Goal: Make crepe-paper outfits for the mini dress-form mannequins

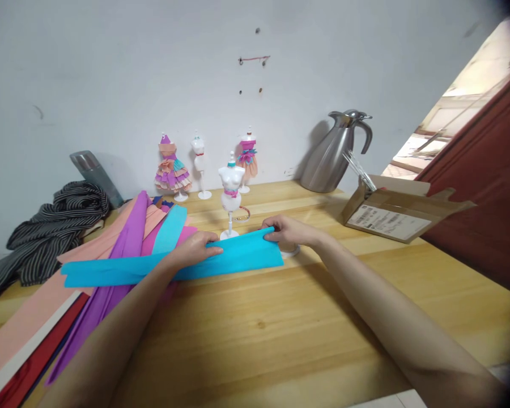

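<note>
A long, folded strip of bright blue crepe paper (242, 255) stretches across the table in front of me. My left hand (198, 249) grips its upper edge near the middle, thumb on the near side. At the right end, my right hand (287, 229) pinches the top corner between thumb and fingers. Just behind the strip stands a small white mannequin (230, 177) with a teal band at its neck and a pink band at its waist. A round white-rimmed thing (291, 253) shows under my right hand, mostly hidden.
Peach, purple (127, 243) and other coloured sheets pile up at left, beside a striped cloth (63, 218) and a bottle (96, 173). Several small mannequins, one in a ruffled dress (173, 170), line the wall. A steel jug (331, 156) and an open cardboard box (391, 212) stand at right.
</note>
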`<state>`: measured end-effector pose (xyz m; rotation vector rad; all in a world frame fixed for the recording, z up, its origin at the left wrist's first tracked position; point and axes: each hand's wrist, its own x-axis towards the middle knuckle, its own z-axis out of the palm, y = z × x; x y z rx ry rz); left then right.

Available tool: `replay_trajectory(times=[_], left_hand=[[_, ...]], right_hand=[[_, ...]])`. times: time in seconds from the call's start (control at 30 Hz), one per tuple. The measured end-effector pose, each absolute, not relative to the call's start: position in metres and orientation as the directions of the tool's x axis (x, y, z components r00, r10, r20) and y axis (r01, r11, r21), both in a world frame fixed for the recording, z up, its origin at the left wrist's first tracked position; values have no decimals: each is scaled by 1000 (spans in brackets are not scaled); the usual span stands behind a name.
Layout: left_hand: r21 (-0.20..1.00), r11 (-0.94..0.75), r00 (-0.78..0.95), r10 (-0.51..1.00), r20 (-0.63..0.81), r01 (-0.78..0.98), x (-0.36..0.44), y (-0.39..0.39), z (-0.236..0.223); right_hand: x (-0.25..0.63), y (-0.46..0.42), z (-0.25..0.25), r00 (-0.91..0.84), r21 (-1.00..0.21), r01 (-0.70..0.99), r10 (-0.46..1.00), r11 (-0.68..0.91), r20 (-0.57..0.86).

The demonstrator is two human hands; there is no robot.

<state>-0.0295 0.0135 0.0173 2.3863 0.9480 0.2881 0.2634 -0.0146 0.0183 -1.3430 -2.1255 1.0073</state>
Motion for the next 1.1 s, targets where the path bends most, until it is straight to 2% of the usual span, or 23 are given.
replay_trajectory(times=[0.37, 0.57, 0.8, 1.0, 1.1], left_hand=[[530, -650, 738, 672, 64, 546, -30, 15, 21], [403, -683, 710, 696, 107, 609, -30, 13, 21], [298, -664, 673, 734, 87, 685, -30, 13, 21], [233, -666, 670, 739, 75, 709, -30, 10, 21], [205, -670, 680, 732, 23, 714, -30, 9, 21]], right_hand=[[258, -19, 26, -435, -754, 598, 900, 272, -21], [258, -19, 27, -435, -735, 620, 900, 274, -31], [259, -18, 27, -472, -598, 711, 881, 371, -15], [264, -16, 32, -472, -624, 702, 881, 343, -46], [266, -16, 34, -485, -643, 689, 872, 334, -66]])
